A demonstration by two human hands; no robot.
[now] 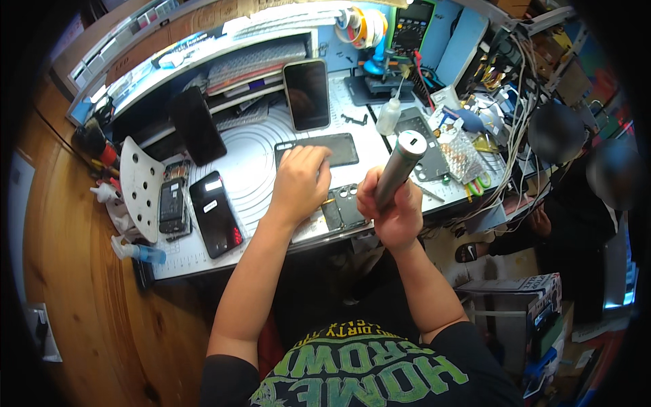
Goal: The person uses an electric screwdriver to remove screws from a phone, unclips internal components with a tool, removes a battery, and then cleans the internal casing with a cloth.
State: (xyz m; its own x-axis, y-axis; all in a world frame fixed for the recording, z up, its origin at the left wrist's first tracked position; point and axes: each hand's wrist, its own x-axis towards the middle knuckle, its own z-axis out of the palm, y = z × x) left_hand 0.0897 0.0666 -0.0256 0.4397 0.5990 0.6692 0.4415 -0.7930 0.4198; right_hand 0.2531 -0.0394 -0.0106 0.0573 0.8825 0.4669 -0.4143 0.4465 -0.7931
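Observation:
My right hand (393, 216) is closed around a grey cylindrical electric screwdriver (396, 173), its silver end with a small slot tilted up and its tip hidden below. Under that hand lies an opened phone body (350, 209) with camera rings, at the table's near edge. My left hand (300, 182) is closed, its fingers curled down beside the phone body; what they hold, if anything, is hidden. Just beyond my left hand lies a dark phone panel (341, 147), partly covered by it.
A phone (215, 214) lies on the white mat at left, near a disassembled phone (174, 203). Two phones (306, 95) lean upright behind. A dropper bottle (388, 117), bubble wrap (462, 157) and tangled cables (525, 74) crowd the right. Another person's sandalled foot (468, 252) shows below.

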